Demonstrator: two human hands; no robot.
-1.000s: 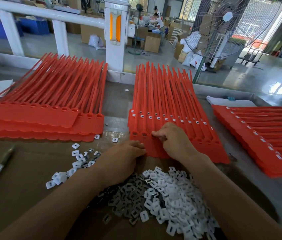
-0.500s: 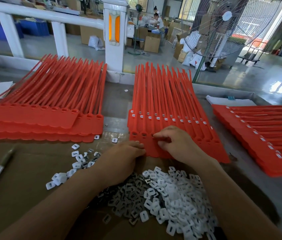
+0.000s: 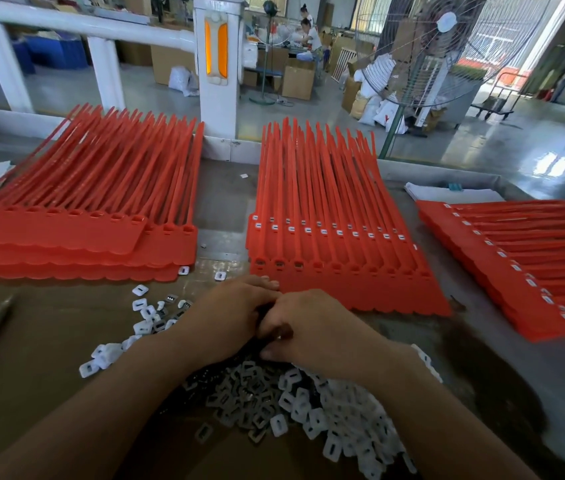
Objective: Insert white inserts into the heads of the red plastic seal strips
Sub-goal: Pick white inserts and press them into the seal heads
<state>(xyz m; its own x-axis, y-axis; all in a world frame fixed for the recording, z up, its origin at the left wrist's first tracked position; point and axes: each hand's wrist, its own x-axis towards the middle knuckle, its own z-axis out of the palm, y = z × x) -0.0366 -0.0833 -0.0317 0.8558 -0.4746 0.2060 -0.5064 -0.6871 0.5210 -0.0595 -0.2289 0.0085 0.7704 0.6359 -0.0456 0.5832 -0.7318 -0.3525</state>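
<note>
Two hands: left hand [image 3: 229, 317] and right hand [image 3: 312, 327] touch at the near edge of the middle red seal strips [image 3: 336, 244].
Change: the right hand has come back off the strip heads to the left.
Grip: both curl inward; whether they pinch anything cannot be told.
Strip heads: front-row slots look dark; rows behind show white.
Pile: white inserts [image 3: 343, 420] lie loose beneath the wrists.

L grip [image 3: 229, 317], R grip [image 3: 315, 327] bare; forearms [image 3: 118, 393] bare
</note>
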